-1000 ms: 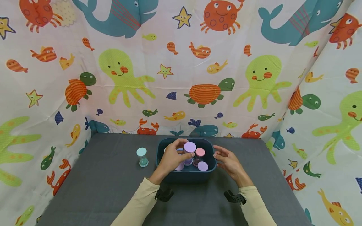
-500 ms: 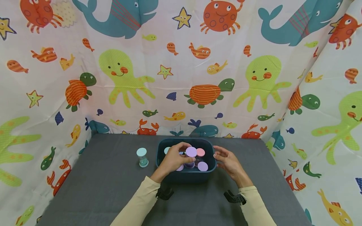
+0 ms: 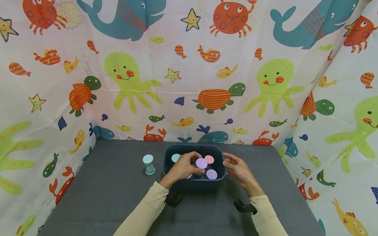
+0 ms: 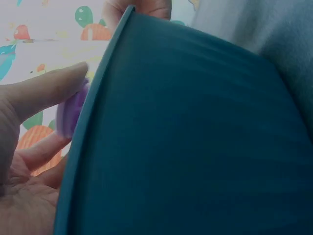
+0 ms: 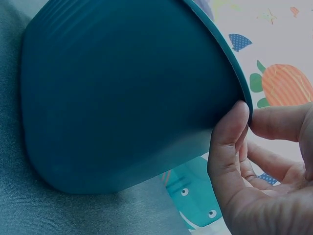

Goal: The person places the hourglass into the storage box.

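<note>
In the head view my left hand (image 3: 183,167) pinches a purple-capped sand timer (image 3: 201,163) between thumb and fingers, low inside the dark blue bin (image 3: 195,186). The left wrist view shows its purple cap (image 4: 72,110) partly behind the bin's rim, so the lower part is hidden. My right hand (image 3: 241,169) pinches the rim at the bin's right end, thumb against the outer wall, as the right wrist view shows. Other timers stand in the bin, with a pink cap (image 3: 209,159), a lilac cap (image 3: 211,174) and a light teal cap (image 3: 175,158) showing.
A teal sand timer (image 3: 149,165) stands upright on the grey tabletop (image 3: 118,193), left of the bin. Behind and at both sides hangs a white curtain (image 3: 189,114) printed with sea animals.
My left hand has lowered the purple sand timer into the bin, moving slightly right. The light teal cap behind that hand has come into view. My right hand stays on the rim.
</note>
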Action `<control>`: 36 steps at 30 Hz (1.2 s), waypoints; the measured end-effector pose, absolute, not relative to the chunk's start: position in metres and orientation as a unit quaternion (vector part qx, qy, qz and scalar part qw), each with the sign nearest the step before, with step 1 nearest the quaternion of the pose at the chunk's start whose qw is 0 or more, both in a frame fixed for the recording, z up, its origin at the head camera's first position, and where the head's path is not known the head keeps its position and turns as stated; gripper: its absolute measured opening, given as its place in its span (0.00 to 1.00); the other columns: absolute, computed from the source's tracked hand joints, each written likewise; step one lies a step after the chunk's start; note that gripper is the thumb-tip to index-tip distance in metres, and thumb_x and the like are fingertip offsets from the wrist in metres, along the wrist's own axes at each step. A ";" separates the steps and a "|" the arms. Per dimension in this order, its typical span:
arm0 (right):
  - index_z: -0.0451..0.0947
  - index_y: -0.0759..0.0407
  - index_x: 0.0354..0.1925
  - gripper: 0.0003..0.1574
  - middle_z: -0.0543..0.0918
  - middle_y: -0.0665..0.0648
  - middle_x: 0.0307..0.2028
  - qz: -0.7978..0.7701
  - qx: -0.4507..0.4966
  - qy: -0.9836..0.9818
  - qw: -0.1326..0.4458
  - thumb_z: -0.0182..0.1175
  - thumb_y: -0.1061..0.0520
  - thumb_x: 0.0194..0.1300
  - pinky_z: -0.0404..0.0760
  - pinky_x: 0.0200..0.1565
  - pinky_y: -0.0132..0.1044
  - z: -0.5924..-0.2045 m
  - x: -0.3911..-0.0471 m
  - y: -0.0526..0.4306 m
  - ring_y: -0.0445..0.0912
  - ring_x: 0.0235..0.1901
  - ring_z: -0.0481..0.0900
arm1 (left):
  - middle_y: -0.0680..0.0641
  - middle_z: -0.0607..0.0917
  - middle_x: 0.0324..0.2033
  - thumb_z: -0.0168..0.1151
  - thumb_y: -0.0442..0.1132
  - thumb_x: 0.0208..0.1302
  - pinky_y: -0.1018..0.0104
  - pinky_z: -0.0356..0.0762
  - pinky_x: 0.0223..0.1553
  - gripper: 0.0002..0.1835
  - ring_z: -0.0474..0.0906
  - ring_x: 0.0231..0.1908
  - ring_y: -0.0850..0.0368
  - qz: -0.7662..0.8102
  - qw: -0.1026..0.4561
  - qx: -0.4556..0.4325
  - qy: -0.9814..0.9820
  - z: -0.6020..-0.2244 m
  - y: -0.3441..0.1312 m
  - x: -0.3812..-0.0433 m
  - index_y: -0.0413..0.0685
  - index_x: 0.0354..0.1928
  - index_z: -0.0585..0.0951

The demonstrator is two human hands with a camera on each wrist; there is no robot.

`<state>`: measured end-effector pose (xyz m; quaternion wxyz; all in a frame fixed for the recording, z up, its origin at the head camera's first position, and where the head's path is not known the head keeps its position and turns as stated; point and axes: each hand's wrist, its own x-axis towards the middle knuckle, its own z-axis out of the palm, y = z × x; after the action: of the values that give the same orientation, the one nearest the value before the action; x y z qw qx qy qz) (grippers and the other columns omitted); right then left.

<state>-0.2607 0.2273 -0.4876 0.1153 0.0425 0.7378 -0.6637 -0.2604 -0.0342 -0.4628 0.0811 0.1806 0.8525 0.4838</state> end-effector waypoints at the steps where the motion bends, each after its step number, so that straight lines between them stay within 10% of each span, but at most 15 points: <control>1: 0.67 0.54 0.68 0.29 0.75 0.50 0.40 -0.665 0.043 0.737 0.115 0.56 0.58 0.71 0.82 0.39 0.36 -0.488 -0.261 0.227 0.46 0.39 0.76 | 0.50 0.83 0.45 0.78 0.42 0.49 0.56 0.80 0.51 0.25 0.79 0.46 0.51 0.475 0.084 0.187 0.856 -0.463 -0.034 -0.261 0.53 0.50 0.80; 36: 0.66 0.54 0.69 0.30 0.76 0.51 0.41 -0.664 0.049 0.736 0.122 0.56 0.58 0.72 0.82 0.38 0.35 -0.487 -0.262 0.227 0.45 0.37 0.77 | 0.52 0.83 0.37 0.76 0.35 0.50 0.66 0.78 0.46 0.18 0.75 0.37 0.60 0.321 0.140 0.252 0.902 -0.478 -0.034 -0.272 0.49 0.44 0.82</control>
<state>-0.2624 0.2271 -0.4871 0.1224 0.0493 0.7359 -0.6641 -0.2718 -0.0337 -0.4776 0.1403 0.2522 0.9020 0.3212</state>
